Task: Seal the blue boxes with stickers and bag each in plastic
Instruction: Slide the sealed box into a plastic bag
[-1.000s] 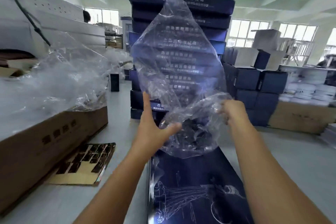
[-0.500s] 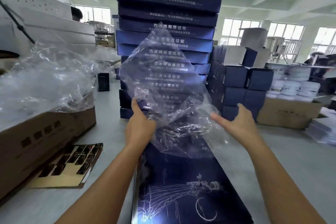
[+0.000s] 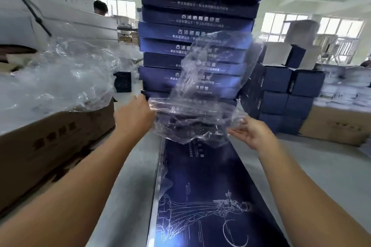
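A long flat blue box (image 3: 210, 192) with a white line drawing lies in front of me, running away from my body. Above its far end I hold a crumpled clear plastic bag (image 3: 202, 94). My left hand (image 3: 134, 116) grips the bag's left edge. My right hand (image 3: 253, 132) holds the bag's lower right corner, fingers pointing left under the film. The bag's upper part tilts up to the right. Behind it rises a tall stack of flat blue boxes (image 3: 196, 26) with white lettering.
A cardboard carton (image 3: 50, 142) heaped with clear plastic bags (image 3: 60, 78) sits on my left. Smaller blue cube boxes (image 3: 285, 94) are stacked on the right, with a cardboard box (image 3: 333, 126) beyond. A person's head (image 3: 100, 7) shows far back.
The bag's top has dropped and swung from upright toward the right. My hands have spread wider on the bag's mouth, and my view has moved closer to the stack.
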